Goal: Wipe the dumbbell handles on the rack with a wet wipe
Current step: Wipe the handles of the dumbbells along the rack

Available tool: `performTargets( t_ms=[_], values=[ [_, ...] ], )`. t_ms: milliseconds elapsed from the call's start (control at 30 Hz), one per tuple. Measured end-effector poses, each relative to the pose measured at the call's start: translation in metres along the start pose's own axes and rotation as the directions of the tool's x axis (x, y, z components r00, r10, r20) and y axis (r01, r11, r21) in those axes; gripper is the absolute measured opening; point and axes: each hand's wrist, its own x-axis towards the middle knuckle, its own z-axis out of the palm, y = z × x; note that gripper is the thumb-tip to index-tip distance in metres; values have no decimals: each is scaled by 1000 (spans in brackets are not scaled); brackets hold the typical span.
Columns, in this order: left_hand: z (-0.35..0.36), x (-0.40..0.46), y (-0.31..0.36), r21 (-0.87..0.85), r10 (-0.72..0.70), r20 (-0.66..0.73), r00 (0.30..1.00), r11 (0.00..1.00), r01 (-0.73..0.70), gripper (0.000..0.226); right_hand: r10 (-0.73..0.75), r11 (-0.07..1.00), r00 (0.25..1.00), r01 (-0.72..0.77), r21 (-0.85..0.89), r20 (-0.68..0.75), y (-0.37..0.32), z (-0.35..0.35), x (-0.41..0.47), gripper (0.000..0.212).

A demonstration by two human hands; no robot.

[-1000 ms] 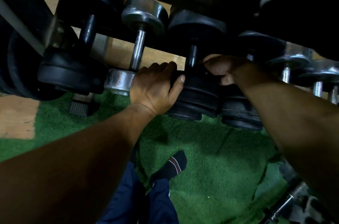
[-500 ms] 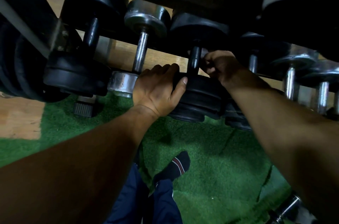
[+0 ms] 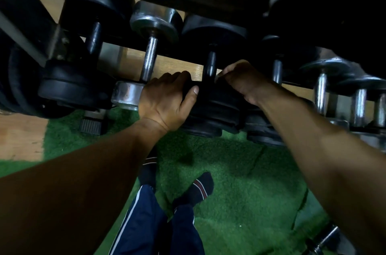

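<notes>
Gripping the black dumbbell (image 3: 211, 106), both hands show no readable labels.

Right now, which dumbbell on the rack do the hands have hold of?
The black dumbbell in the middle: left hand grips its near weight, right hand is at its handle. The chrome dumbbell beside it is untouched.
</notes>
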Motion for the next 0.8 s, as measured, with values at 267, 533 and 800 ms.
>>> performTargets(
  t_ms=[267,533,800],
  values=[
    [1,-1,2,19,0,1,1000,1000,0,51,-307,923,952,299,-243,9,6,-12,-13,13],
    [-1,0,1,40,20,-2,1000,999,-20,51,-374,926,922,365,-101,-102,10,-5,-24,11],
    [-5,0,0,31,19,37,999,999,-20,59,-533,784,818,381,-489,-216,17,-22,-39,16]
  ],
)
